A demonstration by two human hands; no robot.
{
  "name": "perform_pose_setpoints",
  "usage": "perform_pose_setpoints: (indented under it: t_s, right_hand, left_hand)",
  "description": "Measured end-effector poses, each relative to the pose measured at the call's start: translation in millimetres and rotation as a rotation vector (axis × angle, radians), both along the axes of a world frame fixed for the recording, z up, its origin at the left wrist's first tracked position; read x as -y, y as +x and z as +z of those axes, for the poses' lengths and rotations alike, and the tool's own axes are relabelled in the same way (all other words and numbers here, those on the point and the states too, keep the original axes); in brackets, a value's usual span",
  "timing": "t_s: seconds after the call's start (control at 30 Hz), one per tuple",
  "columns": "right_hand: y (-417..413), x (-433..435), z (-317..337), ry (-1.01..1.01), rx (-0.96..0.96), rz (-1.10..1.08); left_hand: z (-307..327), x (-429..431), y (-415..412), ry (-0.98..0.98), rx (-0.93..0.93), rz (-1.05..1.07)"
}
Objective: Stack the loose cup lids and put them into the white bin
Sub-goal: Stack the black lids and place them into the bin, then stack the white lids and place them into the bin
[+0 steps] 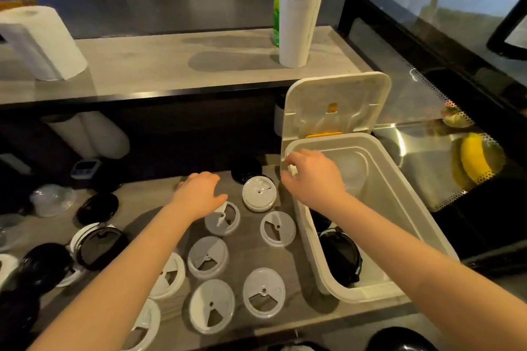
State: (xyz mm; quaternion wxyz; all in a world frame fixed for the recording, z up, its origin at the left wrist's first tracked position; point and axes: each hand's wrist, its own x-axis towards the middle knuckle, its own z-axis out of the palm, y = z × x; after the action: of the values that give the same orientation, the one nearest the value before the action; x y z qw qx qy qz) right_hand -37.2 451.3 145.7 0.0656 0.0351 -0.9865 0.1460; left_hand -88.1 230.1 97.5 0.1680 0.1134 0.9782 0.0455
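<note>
Grey tabletop (154,202) bearing loose translucent cup lids (208,256) at centre, with one white lid (259,193) at their 12 o'clock and black lids (97,208) at 9 o'clock. White bin (399,208) stands at 3 o'clock, its hinged cover (336,102) raised; more black lids (339,256) lie inside. Left hand (199,194) is palm-down and released above the farthest translucent lid. Right hand (313,177) has its fingers curled at the bin's rim; whether it grasps anything cannot be told.
</note>
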Motion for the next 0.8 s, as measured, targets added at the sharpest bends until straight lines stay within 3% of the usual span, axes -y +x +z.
perform_pose_setpoints:
  t_s: [0.1,0.2,0.3,0.4,0.57,0.8]
  right_hand:
    - [-12.9,36.1,-5.9,-0.077,0.014,0.086]
    - [-36.7,62.0,-30.4,-0.147,0.176,0.063]
    - [-58.6,72.9,-69.2,0.011,0.44,0.026]
    - [-68.2,75.0,-96.3,0.035,0.585,-0.05]
    - [-70.5,69.4,-120.5,0.075,0.636,-0.071]
    - [-71.0,66.7,-133.7,0.103,0.53,-0.085]
  left_hand:
    - [-15.4,25.3,-4.9,0.036,0.09,0.084]
    - [-34.0,39.8,-6.5,0.087,0.155,0.152]
    - [-52.3,42.5,-5.1,0.137,0.208,0.181]
    - [-68.4,39.9,-6.7,0.16,0.249,0.182]
    - [-88.6,28.0,-10.9,0.166,0.275,0.195]
    - [-108.8,14.0,-13.8,0.157,0.25,0.189]
